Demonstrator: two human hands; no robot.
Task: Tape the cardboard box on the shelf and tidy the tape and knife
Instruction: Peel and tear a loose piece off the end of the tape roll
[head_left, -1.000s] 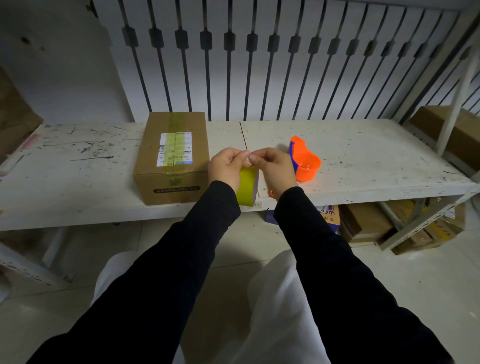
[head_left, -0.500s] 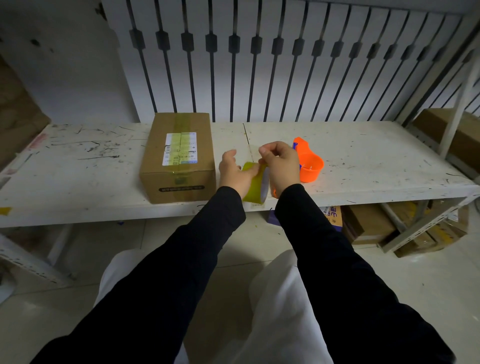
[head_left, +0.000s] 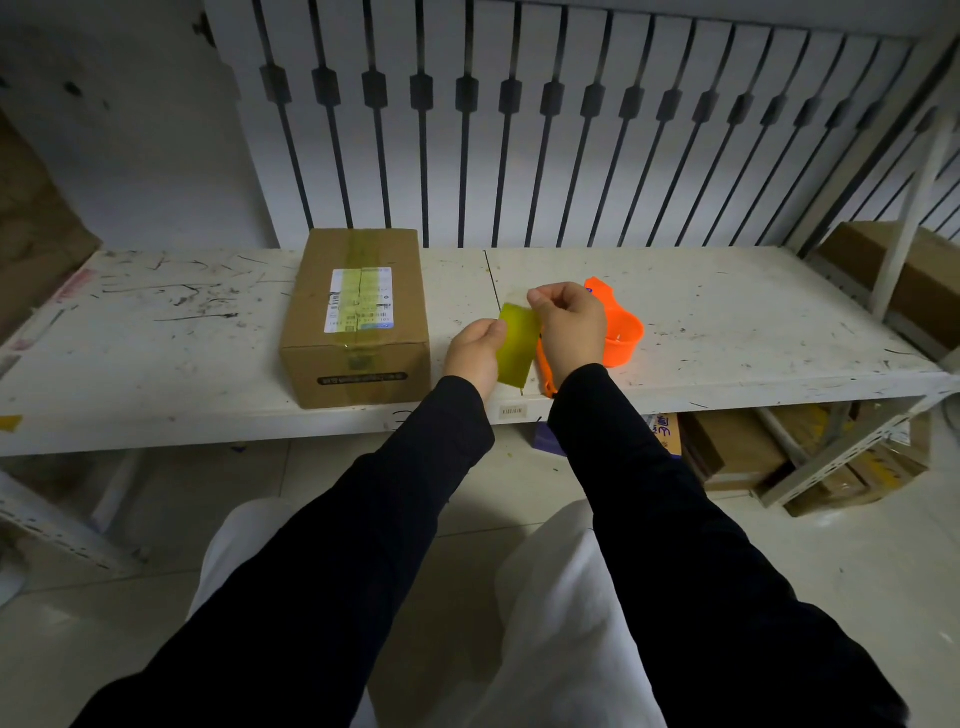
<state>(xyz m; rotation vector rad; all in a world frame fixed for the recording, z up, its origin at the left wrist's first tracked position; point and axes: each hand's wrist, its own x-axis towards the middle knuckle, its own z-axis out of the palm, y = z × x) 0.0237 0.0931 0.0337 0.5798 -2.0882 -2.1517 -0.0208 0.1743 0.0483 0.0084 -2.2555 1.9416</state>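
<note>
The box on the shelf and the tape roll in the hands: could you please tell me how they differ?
The box is brown and rectangular; the tape roll is yellow-green and seen edge-on. The box rests on the shelf; the tape roll is held above it, gripped by the left hand while the right hand pinches its free end. Both carry yellowish tape.

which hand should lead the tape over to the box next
Left. The left hand grips the yellow tape roll and is nearer the cardboard box. The right hand pinches the free tape end, farther away beside the orange dispenser.
</note>
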